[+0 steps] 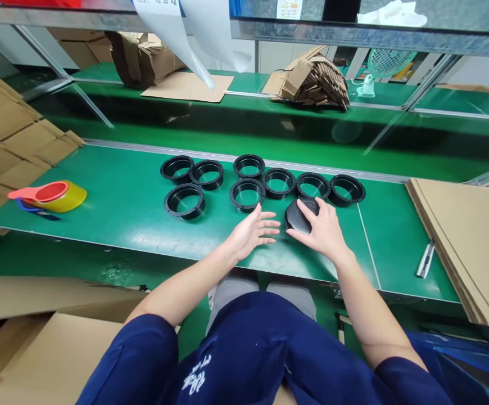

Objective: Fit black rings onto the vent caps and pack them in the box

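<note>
Fingers wrapped over it, my right hand grips a round black part with a closed top, at the table's front right of centre. My left hand is held just left of that part, fingers spread, with nothing in it. Several black flanged rings lie on the green table behind my hands. One ring is just beyond my left fingertips, and another ring sits to the right of my right hand. A ring rests apart at the left. The underside of the gripped part is hidden.
Nested red and yellow scoops lie at the table's left. A box cutter is beside stacked cardboard sheets on the right. Folded cardboard and a small fan stand on the shelf behind. An open carton is at lower left.
</note>
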A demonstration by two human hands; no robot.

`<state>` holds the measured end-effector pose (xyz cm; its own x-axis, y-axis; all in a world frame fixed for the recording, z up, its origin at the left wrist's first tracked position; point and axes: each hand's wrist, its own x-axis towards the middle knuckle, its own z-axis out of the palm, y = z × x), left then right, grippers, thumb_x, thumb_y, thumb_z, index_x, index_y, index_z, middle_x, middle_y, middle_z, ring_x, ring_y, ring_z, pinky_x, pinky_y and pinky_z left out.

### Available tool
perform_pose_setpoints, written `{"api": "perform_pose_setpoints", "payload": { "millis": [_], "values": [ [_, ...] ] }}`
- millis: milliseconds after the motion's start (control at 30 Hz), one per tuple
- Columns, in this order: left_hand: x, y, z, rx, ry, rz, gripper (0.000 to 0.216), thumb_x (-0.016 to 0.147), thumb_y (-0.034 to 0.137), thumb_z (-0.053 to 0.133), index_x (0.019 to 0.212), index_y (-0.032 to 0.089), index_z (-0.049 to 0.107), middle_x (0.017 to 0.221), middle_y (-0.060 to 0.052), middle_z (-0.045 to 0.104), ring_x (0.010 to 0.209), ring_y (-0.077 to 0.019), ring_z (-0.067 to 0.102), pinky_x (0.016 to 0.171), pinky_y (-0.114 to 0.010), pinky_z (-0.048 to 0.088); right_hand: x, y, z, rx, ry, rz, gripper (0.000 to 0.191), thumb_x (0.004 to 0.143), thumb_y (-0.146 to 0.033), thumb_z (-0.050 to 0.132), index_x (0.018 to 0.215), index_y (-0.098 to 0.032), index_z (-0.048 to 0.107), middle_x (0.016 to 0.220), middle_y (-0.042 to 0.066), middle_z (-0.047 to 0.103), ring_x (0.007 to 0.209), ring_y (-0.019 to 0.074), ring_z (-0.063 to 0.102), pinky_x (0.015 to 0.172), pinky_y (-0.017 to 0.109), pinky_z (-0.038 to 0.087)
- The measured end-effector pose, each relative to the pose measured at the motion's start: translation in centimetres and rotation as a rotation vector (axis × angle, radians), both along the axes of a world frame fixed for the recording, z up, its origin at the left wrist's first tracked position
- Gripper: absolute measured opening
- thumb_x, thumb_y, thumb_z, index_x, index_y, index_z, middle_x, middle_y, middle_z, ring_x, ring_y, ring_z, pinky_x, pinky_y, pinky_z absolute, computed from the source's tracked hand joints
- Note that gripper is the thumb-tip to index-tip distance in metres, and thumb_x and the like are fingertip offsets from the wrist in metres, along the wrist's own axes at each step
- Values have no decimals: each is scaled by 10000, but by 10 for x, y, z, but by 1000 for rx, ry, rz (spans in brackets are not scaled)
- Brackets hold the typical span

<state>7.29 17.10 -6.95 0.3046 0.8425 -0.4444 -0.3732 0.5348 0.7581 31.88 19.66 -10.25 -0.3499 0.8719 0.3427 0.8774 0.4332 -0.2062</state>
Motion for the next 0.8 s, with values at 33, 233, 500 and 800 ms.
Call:
{"api": "perform_pose_setpoints", "payload": {
  "millis": [33, 233, 500, 800],
  "values": [
    [-4, 0, -2, -9, 0, 10, 575, 1083, 620, 414, 1273, 123, 631, 1220, -177, 684, 1022, -260, 687, 775, -328, 586, -1, 2, -3, -19, -51, -2, 856, 868, -672, 768, 1570, -248, 520, 1566, 238, 289, 1374, 515, 361, 1096, 639, 409],
    [-22, -11, -13, -85, 34, 42, 472, 1037, 572, 571, 1119, 127, 704, 1075, -136, 710, 924, -220, 679, 752, -292, 555, -7, -1, 5, -63, -204, 18, 713, 1071, -597, 453, 1630, -157, 400, 1666, 232, 226, 1520, 451, 236, 1218, 629, 262],
    [-28, -25, -19, -54, 93, 70, 428, 946, 553, 702, 1003, 130, 734, 1007, -118, 712, 887, -194, 669, 727, -263, 518, -21, 7, 7, -158, -90, 118, 683, 1099, -479, 263, 1619, -44, 346, 1665, 197, 285, 1564, 304, 231, 1284, 542, 180],
    [31, -16, -43, 271, 203, -62, 917, 751, 296, 868, 1560, 256, 436, 1622, -172, 400, 1363, -347, 528, 1062, -459, 505, 14, -16, -22, -149, 588, -356, 784, 961, -718, 366, 1327, -87, 655, 1403, 247, 550, 1372, 403, 466, 1157, 592, 374]
  ]
}}
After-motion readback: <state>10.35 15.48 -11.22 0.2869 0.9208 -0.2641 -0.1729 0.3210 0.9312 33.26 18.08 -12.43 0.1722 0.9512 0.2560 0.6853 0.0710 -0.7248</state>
